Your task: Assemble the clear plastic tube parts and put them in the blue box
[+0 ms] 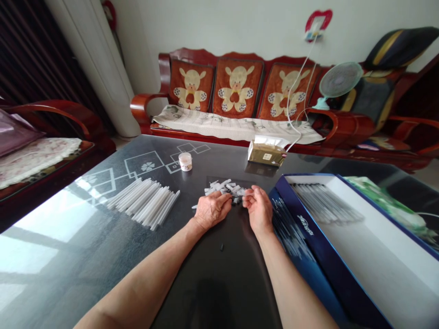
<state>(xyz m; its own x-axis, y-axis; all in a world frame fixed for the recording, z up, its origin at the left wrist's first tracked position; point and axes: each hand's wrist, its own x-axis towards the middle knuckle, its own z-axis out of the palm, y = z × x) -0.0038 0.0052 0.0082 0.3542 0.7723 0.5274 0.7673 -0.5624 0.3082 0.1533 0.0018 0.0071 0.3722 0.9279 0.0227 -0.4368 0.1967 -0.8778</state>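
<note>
While the left hand point(214, 209) curls at seven o'clock of the pile point(224, 186), whatever it may grip hidden from sight, the right hand point(259, 210) pinches a pale piece point(248, 193) at the pile's three o'clock. The piece looks light, stiff and slippery, probably best held by fingertips around its sides. From the seat, tubes point(146, 201) lie at ten o'clock, the box point(365, 249) at two.

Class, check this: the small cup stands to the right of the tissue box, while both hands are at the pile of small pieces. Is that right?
No: the head view shows the small cup left of the tissue box, not right. The left hand and right hand are at the pile of small pieces.
</note>
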